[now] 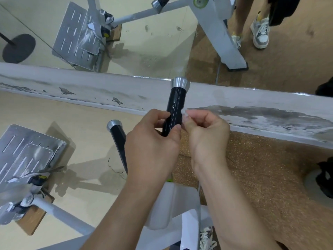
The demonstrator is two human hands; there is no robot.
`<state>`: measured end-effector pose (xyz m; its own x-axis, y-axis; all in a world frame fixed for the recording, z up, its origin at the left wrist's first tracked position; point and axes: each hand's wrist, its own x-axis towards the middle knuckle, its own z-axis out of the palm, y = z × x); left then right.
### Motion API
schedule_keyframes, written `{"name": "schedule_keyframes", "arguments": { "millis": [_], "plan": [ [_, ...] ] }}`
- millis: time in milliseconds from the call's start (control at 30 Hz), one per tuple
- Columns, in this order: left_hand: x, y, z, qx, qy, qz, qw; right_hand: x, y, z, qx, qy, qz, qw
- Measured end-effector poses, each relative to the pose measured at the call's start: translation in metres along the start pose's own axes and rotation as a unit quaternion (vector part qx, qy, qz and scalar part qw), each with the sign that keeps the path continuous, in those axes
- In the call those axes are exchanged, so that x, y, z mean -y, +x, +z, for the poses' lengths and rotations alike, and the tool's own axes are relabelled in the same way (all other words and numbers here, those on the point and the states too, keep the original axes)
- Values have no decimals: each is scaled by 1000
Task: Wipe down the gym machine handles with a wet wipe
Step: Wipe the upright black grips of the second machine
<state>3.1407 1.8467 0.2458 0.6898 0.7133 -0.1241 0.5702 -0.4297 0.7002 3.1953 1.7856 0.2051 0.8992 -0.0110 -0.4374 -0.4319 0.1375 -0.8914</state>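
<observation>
A black machine handle (175, 105) with a silver end cap (180, 83) points away from me at the frame's middle. My left hand (153, 139) grips its lower part, fingers curled round it. My right hand (205, 132) is just right of the handle and pinches a small white wet wipe (184, 113) against the handle's side. A second black handle (118, 139) with a silver cap stands lower left, partly hidden behind my left hand.
A scuffed white ledge (90, 92) runs across the frame below a mirror. Metal foot plates (27, 154) and the white machine frame (59, 212) lie lower left. Another person's legs and sneakers (259, 33) stand upper right on cork flooring (261, 168).
</observation>
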Motion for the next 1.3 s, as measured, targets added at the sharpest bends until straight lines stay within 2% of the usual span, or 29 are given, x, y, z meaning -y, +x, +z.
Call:
{"name": "schedule_keyframes", "arguments": {
  "millis": [200, 333, 400, 500, 600, 700, 800, 833, 900, 933, 967, 1033, 1067, 1100, 1167, 1233, 1300],
  "plan": [
    [-1, 15, 2, 15, 3, 22, 1000, 11, 37, 22, -58, 3, -29, 998],
    [-1, 27, 4, 37, -14, 5, 999, -3, 17, 13, -3, 81, 18, 997],
    [0, 24, 5, 35, -37, 2, 999, -4, 18, 12, -2, 101, 24, 995],
    [0, 21, 7, 24, -51, 3, 998, 8, 39, 22, -47, 52, -27, 997],
    [0, 21, 8, 19, -63, 3, 998, 24, 59, 28, -45, -27, -104, 993],
    [-1, 22, 8, 26, -58, 2, 998, 32, 63, 23, 5, -198, -220, 955],
    [-3, 23, 8, 24, -53, 1, 998, 32, 51, 28, 79, -340, -346, 871],
    [-4, 23, 8, 25, -52, -1, 998, 32, 50, 33, 98, -371, -376, 843],
    [-4, 24, 7, 32, -48, -4, 998, 36, 58, 35, 94, -397, -400, 821],
    [-4, 24, 6, 38, -46, -5, 998, 35, 65, 32, 76, -399, -393, 825],
    [-4, 25, 4, 42, -43, -5, 998, 33, 75, 25, 57, -390, -360, 845],
    [-4, 25, 3, 42, -37, -2, 998, 24, 82, 10, 40, -287, -200, 936],
    [-3, 25, 3, 39, -37, -1, 999, 22, 79, 6, 42, -202, -109, 972],
    [-3, 25, 3, 37, -41, -1, 998, 20, 76, 4, 46, -116, -51, 991],
    [-2, 25, 4, 29, -51, -1, 998, 26, 76, 8, 78, -68, -56, 993],
    [-1, 25, 6, 27, -49, 0, 998, 40, 83, 17, 135, -136, -105, 976],
    [-1, 26, 5, 31, -48, -3, 998, 54, 94, 25, 189, -206, -101, 955]
  ]
}}
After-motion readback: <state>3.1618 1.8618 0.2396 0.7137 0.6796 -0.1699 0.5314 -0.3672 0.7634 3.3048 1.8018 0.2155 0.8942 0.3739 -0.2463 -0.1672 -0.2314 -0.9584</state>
